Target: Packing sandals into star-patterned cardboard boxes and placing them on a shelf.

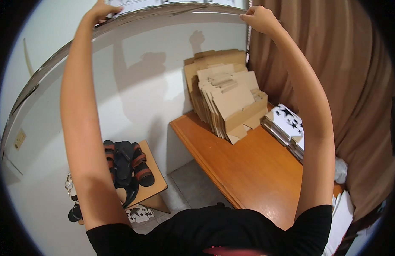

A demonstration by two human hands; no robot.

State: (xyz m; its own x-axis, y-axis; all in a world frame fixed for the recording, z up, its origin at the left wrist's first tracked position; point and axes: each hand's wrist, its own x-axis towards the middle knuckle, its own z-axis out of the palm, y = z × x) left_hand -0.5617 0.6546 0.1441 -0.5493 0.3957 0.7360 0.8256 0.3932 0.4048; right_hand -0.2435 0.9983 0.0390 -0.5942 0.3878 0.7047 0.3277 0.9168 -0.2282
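Both my arms are raised toward a wall shelf (176,10) at the top of the view. White, dark-printed boxes (137,5) stand on it, partly cut off by the upper edge. At the shelf's left part, my left hand (99,13) has its thumb by the boxes and its fingers curled at the shelf edge; what lies in its grasp is hidden. My right hand (261,19) is closed in a pinch at the right end of the shelf, beside the curtain. What it grips, if anything, cannot be made out.
Below, flattened brown cardboard boxes (231,94) lean on a wooden table (244,170). Star-printed white boxes (287,117) lie at its right side. Black and brown sandals (125,160) rest on a small stand at lower left. A brown curtain (347,64) hangs at right.
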